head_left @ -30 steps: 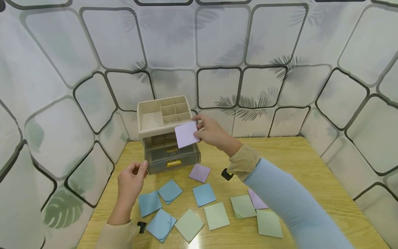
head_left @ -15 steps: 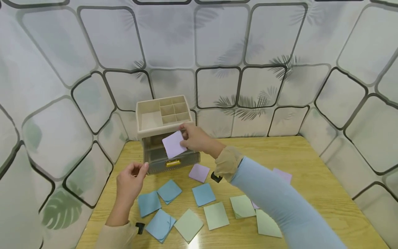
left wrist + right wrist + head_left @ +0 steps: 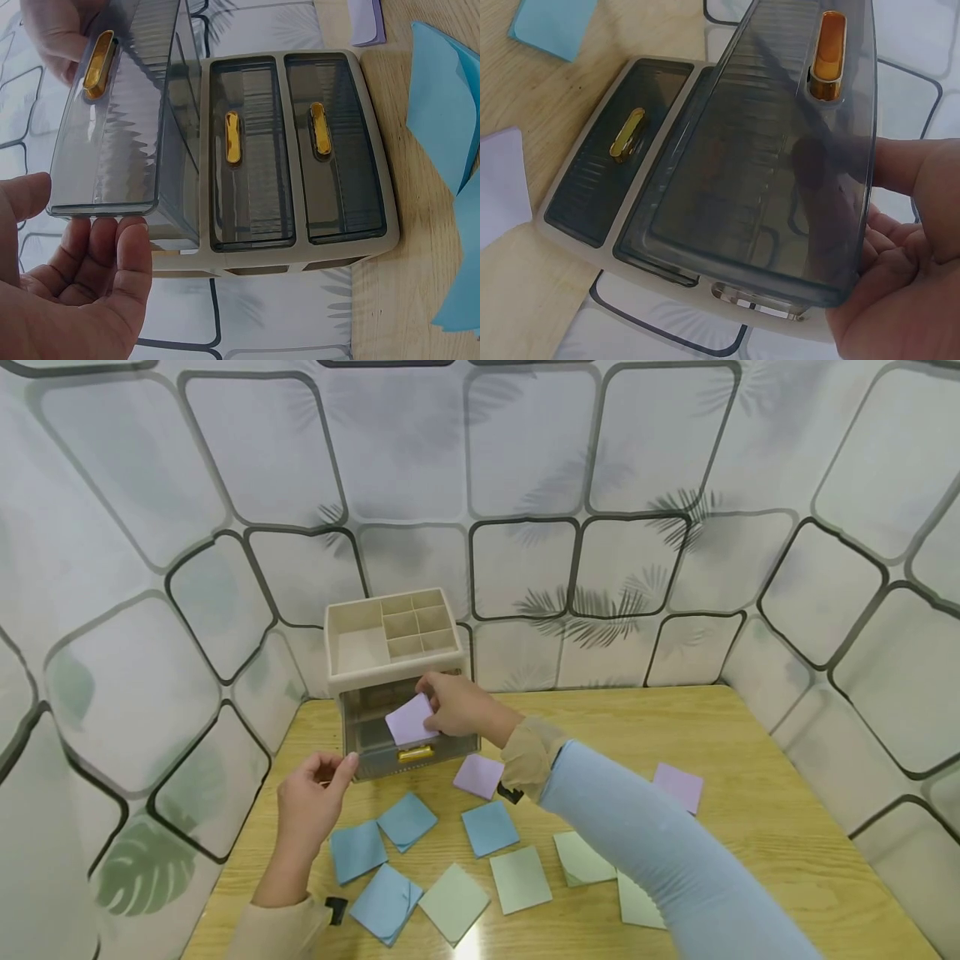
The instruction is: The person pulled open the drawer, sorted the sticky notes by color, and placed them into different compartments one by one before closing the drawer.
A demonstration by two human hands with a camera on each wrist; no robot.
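A beige desktop organizer [image 3: 352, 677] stands at the back left with its top drawer [image 3: 378, 763] pulled out. The drawer is smoky and see-through, with a gold handle [image 3: 415, 753]. At its front left corner, my left hand [image 3: 306, 802] pinches the edge between thumb and fingers, as the left wrist view also shows [image 3: 131, 165]. My right hand [image 3: 463, 706] holds a purple sticky note pad [image 3: 407, 718] by its right side, tilted over the drawer opening. In the right wrist view the right hand [image 3: 911, 247] is partly behind the drawer front, which hides the pad.
Several blue pads [image 3: 489, 828] and green pads [image 3: 521, 880] lie on the wooden table [image 3: 757, 827]. One purple pad [image 3: 477, 776] is beside the organizer, another [image 3: 678, 787] farther right. Two more shut drawers [image 3: 251, 150] sit below the open one. Patterned curtain [image 3: 525, 568] surrounds the table.
My right hand has carried the purple sticky note pad left and down, from the organizer's right edge to over the open drawer. The left hand stays at the drawer corner.
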